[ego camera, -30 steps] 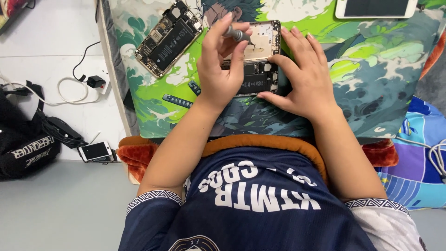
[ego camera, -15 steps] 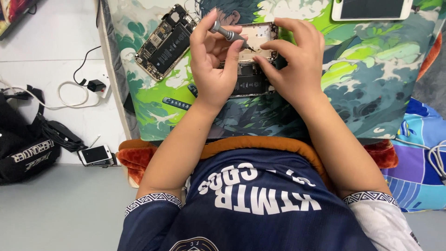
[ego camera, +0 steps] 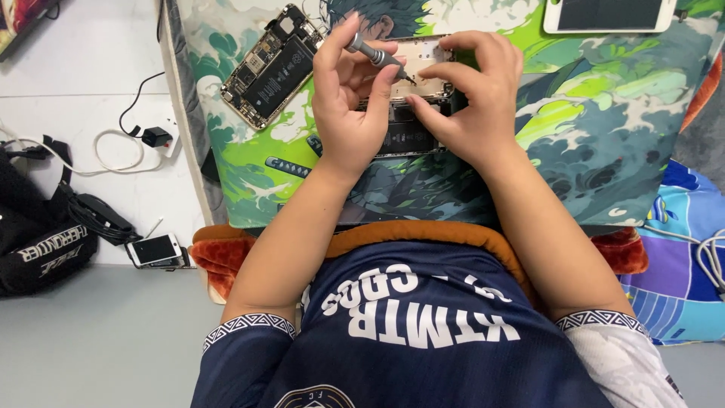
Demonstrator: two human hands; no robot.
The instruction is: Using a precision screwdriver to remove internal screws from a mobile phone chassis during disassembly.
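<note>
My left hand (ego camera: 349,106) grips a small grey screwdriver (ego camera: 375,54), its tip pointing down onto an opened phone (ego camera: 411,128) that lies on the green illustrated desk mat (ego camera: 596,128). My right hand (ego camera: 472,98) rests on the same phone, its fingertips pinching at the pale upper part (ego camera: 427,57) right beside the screwdriver tip. The phone's dark battery shows between my two hands. Most of the phone is hidden under my palms.
A second opened phone (ego camera: 270,66) lies tilted at the mat's upper left. A white phone (ego camera: 610,15) sits face up at the top right. On the floor to the left are a small phone (ego camera: 155,249), a black bag (ego camera: 38,242) and a charger with cable (ego camera: 155,137).
My right hand has lifted from lying flat on the phone and curled its fingers up to the phone's top beside the screwdriver tip. My left hand has tilted the screwdriver more to the right.
</note>
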